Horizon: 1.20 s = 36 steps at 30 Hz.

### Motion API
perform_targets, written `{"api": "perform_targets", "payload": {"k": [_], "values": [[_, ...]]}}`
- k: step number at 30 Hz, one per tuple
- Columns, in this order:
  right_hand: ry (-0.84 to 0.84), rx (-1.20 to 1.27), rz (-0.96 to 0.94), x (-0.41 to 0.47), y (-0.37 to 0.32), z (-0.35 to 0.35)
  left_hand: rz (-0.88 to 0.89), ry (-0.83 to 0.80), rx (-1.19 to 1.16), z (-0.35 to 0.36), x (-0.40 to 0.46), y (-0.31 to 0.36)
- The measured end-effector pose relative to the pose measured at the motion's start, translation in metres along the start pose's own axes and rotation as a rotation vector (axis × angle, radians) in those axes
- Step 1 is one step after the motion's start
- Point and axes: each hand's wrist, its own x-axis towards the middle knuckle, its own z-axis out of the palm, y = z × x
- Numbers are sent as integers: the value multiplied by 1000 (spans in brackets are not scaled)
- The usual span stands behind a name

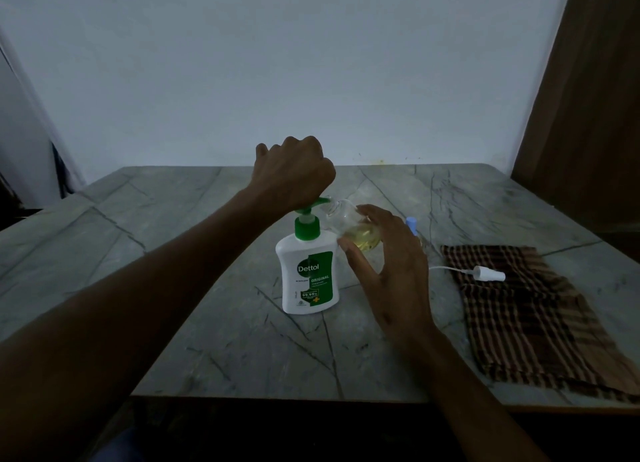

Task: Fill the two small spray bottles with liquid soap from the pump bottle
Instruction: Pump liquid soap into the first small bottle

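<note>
A white pump bottle (309, 274) with a green pump head stands mid-table. My left hand (292, 171) sits on top of the pump, fingers curled, pressing it with the heel of the hand. My right hand (391, 264) holds a small clear spray bottle (349, 224) tilted, its open neck at the pump's spout; yellowish soap pools in its lower part. Just behind my right hand, a second small bottle shows only its blue cap (411, 224). A white spray head (488, 274) with its thin tube lies on the checked cloth.
A brown checked cloth (526, 316) covers the right side of the grey stone table (173, 288). A pale wall stands behind and a brown wooden panel (585, 115) at the right. The table's front edge runs close to me.
</note>
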Motion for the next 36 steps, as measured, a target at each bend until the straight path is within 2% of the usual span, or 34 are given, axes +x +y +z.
{"api": "perform_targets", "payload": {"k": [4, 11, 19, 27, 36], "values": [[9, -18, -18, 0, 0, -1, -15, -10, -18, 0, -5, 4], [25, -17, -18, 0, 0, 0, 8, 72, -13, -9, -1, 3], [12, -11, -32, 1, 2, 2, -17, 8, -30, 1, -3, 0], [28, -21, -33, 2, 0, 0, 13, 78, 29, -8, -2, 2], [11, 2, -28, 2, 2, 1, -12, 34, -19, 1, -2, 1]]}}
